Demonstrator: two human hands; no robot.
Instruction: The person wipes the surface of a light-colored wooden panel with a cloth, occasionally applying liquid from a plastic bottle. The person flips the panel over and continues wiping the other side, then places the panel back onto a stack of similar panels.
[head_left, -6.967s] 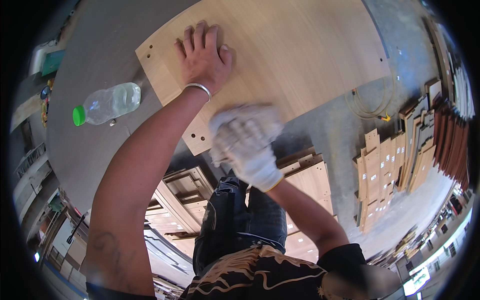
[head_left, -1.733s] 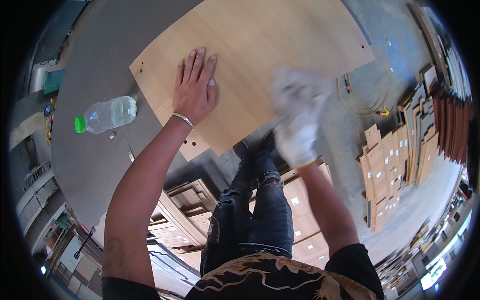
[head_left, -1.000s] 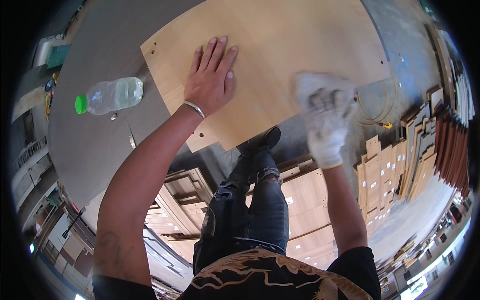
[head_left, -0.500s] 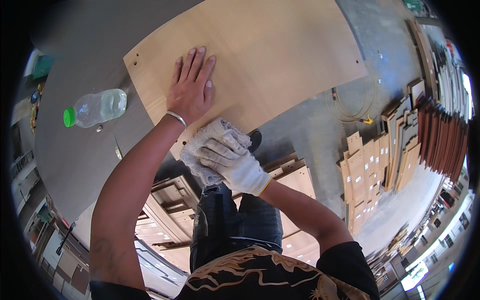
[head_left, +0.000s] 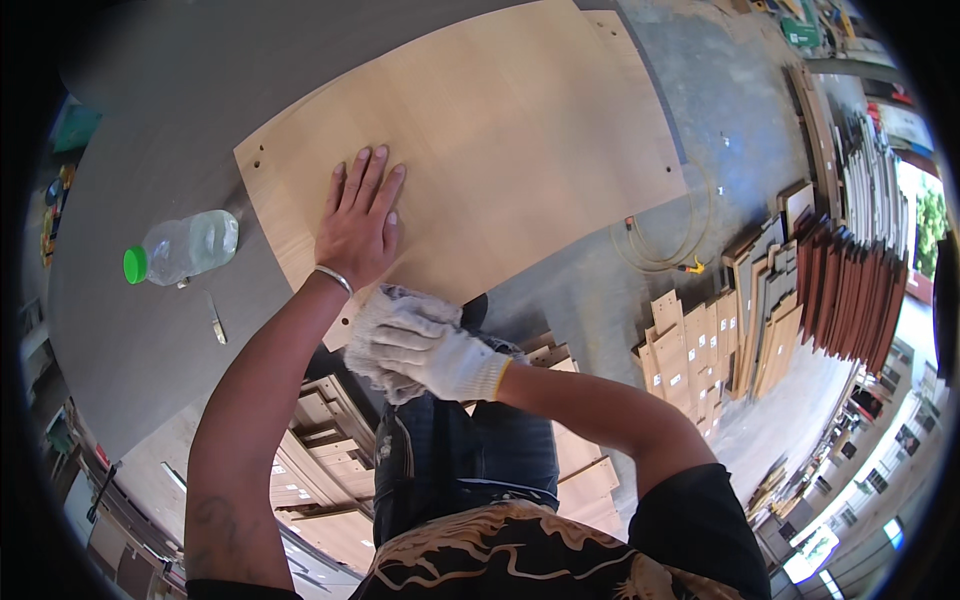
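A light wood panel (head_left: 480, 130) with small drilled holes near its corners lies on a dark grey work surface (head_left: 150, 360). My bare left hand (head_left: 360, 225), a metal bangle at its wrist, rests flat on the panel's left part with fingers stretched out. In a white knit glove, my right hand (head_left: 430, 355) grips a crumpled greyish cloth (head_left: 375, 335). That cloth sits against the panel's near edge, next to a dark hole. Part of the cloth is hidden under the gloved fingers.
Left of the panel lies a clear bottle (head_left: 190, 247) with a green cap, near a small light-coloured tool (head_left: 217, 325). A yellowish hose (head_left: 690, 240) is coiled on the floor. Stacks of wood boards (head_left: 690, 340) and reddish-brown panels (head_left: 850, 290) stand at the right.
My view has shifted, so the bottle and panel sit a little differently. The cloth and my right hand have moved slightly left along the near edge; the left hand stays flat on the panel.
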